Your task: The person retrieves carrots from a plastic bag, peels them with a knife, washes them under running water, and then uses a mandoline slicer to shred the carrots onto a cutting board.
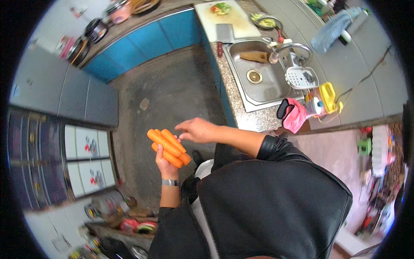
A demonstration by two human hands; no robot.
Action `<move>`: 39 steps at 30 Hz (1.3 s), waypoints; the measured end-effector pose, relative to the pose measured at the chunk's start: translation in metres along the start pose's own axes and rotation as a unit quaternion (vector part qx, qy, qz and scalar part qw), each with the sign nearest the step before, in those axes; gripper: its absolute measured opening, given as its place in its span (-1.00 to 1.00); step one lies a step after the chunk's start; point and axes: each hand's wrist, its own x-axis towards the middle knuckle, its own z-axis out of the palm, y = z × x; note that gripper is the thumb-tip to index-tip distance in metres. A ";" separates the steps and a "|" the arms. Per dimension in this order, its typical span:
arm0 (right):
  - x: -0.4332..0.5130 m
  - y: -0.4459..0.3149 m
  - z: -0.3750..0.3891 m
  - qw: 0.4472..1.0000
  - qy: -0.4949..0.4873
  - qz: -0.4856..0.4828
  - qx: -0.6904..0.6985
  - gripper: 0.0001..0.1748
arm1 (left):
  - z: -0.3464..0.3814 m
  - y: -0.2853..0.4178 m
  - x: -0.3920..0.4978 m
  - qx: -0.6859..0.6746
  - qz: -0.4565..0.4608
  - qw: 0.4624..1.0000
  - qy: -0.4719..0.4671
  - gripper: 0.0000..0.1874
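Observation:
A bundle of several orange carrots (168, 144) rests in my left hand (166, 165), whose thumb lies over them. The carrots look smooth, with their cut-looking ends toward my body. My right hand (198, 130) hovers just right of the bundle, holding nothing, its index finger and thumb apart. Its fingertips are close to the upper carrot; whether any finger touches it is hard to tell. Both hands are above the grey floor (168, 94), in front of my black jacket.
At the right, a granite counter (237, 111) holds a steel sink (268, 85) with a brown root vegetable (254, 57) inside. Beyond it lie a white cutting board (241, 24) with chopped vegetables, a cleaver (224, 34) and a bowl (263, 21). Pink cloth (294, 116) hangs over the counter's near edge.

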 end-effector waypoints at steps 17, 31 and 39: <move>-0.016 0.169 -0.325 0.594 0.586 0.396 -0.382 -0.24 | 0.095 0.001 0.304 0.084 -0.354 0.912 -0.189 -0.40; -0.019 0.228 -0.352 0.578 0.515 0.552 -0.309 -0.52 | 0.214 -0.098 0.444 0.163 -0.533 0.794 -0.243 -0.48; -0.116 0.157 -0.430 0.454 0.539 0.617 -0.350 -0.41 | 0.237 -0.156 0.496 0.251 -0.637 0.674 -0.277 -0.48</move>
